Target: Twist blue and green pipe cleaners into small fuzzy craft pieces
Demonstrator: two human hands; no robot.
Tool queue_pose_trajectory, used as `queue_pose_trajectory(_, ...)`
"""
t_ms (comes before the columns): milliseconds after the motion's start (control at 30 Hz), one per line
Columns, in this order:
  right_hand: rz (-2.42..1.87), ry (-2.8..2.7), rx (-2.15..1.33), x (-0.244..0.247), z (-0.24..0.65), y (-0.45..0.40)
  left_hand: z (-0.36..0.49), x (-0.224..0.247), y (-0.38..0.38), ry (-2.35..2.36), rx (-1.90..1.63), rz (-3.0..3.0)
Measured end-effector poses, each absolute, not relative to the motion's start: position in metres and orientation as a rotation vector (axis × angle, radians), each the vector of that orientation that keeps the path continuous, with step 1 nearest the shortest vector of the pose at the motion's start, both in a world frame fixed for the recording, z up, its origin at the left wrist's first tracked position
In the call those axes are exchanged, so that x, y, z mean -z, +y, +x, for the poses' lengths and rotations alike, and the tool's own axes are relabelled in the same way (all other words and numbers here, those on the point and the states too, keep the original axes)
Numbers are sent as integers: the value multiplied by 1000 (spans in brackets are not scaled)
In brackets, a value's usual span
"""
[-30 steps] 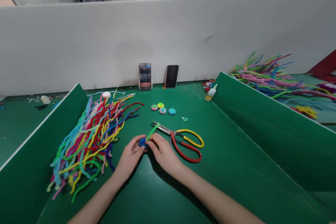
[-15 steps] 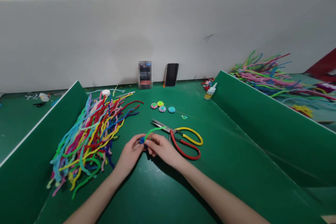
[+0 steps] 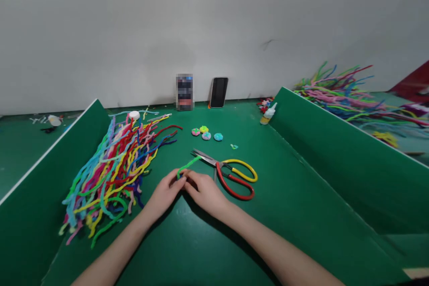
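Note:
My left hand (image 3: pixel 169 191) and my right hand (image 3: pixel 205 190) meet over the green table, fingertips together. Between them is a bright green fuzzy stem (image 3: pixel 189 165), its free end reaching up and right to the scissor blades. A bit of blue shows at the fingertips; most of that piece is hidden. Just right of my right hand lie scissors (image 3: pixel 219 163) with one yellow and one red handle. Several small round fuzzy pieces, among them a blue one (image 3: pixel 218 136), lie beyond the scissors.
A pile of colourful fuzzy stems (image 3: pixel 117 165) lies left, beside a green divider (image 3: pixel 80 129). Two phones, one dark (image 3: pixel 219 92), lean on the white wall (image 3: pixel 234 35). A glue bottle (image 3: pixel 268 114) stands by the right divider (image 3: pixel 335 143); more stems (image 3: pixel 348 98) lie beyond it.
The green stem has swung lower and left at its base, and the blue piece is now mostly covered by my fingers. The whole view has shifted slightly.

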State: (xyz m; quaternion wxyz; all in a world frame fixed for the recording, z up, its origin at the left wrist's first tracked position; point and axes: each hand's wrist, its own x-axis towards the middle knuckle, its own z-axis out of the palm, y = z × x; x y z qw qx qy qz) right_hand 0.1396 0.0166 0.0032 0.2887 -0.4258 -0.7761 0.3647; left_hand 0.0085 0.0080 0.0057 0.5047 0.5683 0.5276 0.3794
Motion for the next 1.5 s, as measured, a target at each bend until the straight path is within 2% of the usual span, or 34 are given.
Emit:
queue_pose_trajectory(600,-1118,-2005,-704,1,139,18,12,-5,7,1218,-1034,1009)
queue_pose_trajectory(1167,-1028,-1913,-708,2,141,20,11,-13,7,1136,-909,907)
queue_pose_trajectory(1500,-1018,-1893,-768,4,138,17,14,-9,5,1208,-985,959)
